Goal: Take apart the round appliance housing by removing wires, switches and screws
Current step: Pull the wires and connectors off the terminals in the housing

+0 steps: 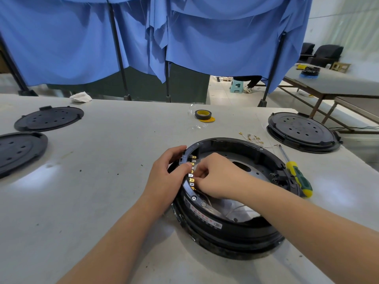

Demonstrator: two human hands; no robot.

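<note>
Round housing (229, 201) flat on table (114, 152), rigid, bulky, unlikely to slide. Left hand (167, 175) curled over rim at 9 o'clock, bracing. Right hand (215, 177) pinching, apparently a terminal in the switch row (192, 174); exact contact obscured. Terminals thin, bendable: grasp at connector body, not wire. Screwdriver (297, 175) at 3 o'clock.

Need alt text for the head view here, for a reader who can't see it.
Both hands work at the left rim of a round black housing on a grey table: the left hand grips the rim, the right hand pinches at a row of metal terminals. A green-and-yellow screwdriver leans against the housing's right side.
</note>
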